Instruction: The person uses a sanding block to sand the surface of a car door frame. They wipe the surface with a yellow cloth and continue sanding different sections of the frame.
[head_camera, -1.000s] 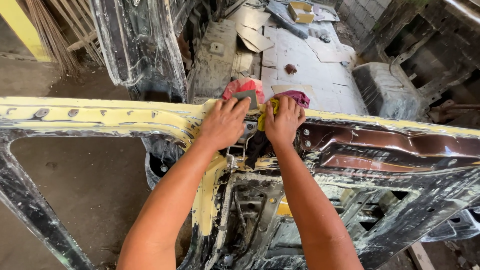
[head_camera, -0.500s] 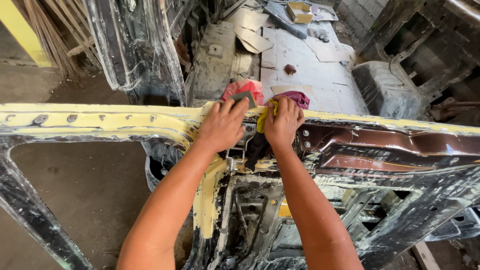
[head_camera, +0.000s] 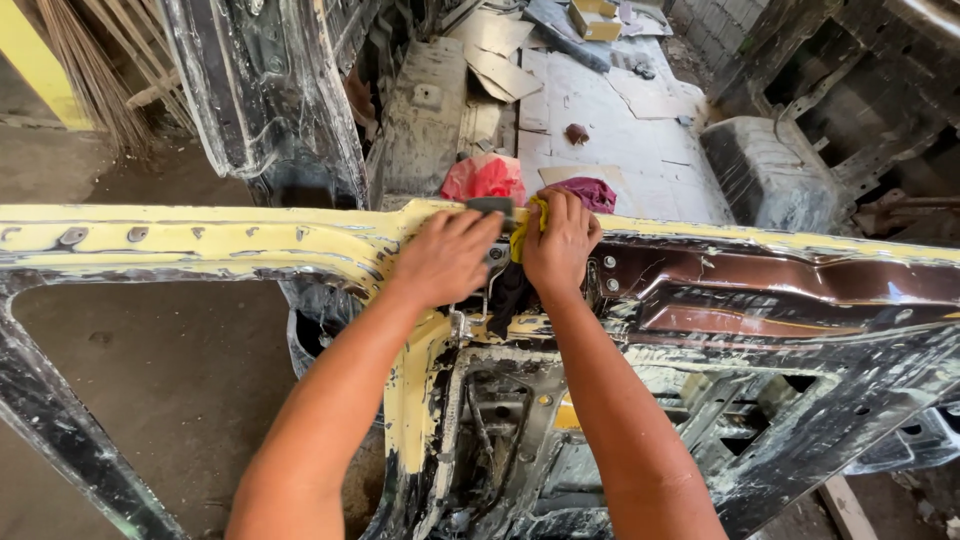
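Pressing: my left hand (head_camera: 445, 258) lies palm-down, fingers together, on the top edge of the stripped car door frame with patchy yellow filler over dark metal (head_camera: 200, 240); its fingertips touch a small dark grey block (head_camera: 490, 207).
Right hand: my right hand (head_camera: 558, 245) is closed around a crumpled yellow cloth (head_camera: 524, 232), pushed against the same top edge, just beside the left hand.
Where the work sits: both hands meet on the middle of the frame's upper rail, where the yellow stretch ends and the bare reddish-brown metal panel (head_camera: 780, 285) begins.
Done so far: as I judge it, the rail to my left carries its yellow coat, though it looks scuffed and uneven.
Left to do: the brown stretch to my right and the dark inner bracing (head_camera: 520, 440) below show no yellow at all, so I judge much of the door untreated.
Beyond the rail: a pink rag (head_camera: 485, 178) and a maroon rag (head_camera: 585, 190) lie just behind my hands.
Farther out: flattened cardboard sheets (head_camera: 600, 110) cover the floor, and a black body panel (head_camera: 265, 100) stands upright to the left.
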